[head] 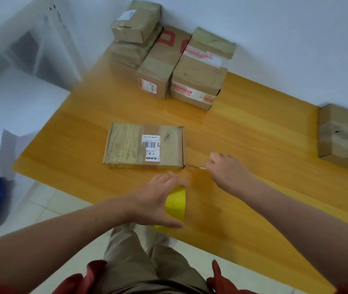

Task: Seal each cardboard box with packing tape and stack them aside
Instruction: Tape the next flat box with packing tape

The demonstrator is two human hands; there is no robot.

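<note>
Head view: a flat box (144, 145) lies on the table (243, 145), near the front edge, label up, old tape across its top. The left hand (158, 200) grips a yellow tape roll (176, 205) just in front of the box, fingers curled over the rim and thumb under it. The right hand (228, 168) sits just right of the box's near corner, fingertips pinched on what looks like the free end of clear tape, drawn out from that corner; the strip itself is hard to see. A stack (169, 60) of taped boxes stands at the far edge, by the wall, and another box (343, 134) lies well to the right.

The box looks light and stiff, likely to slide on the glossy table, so it wants pressing down while taping. It is best lifted by its two short ends. The tape is thin and clingy, and needs tension.
</note>
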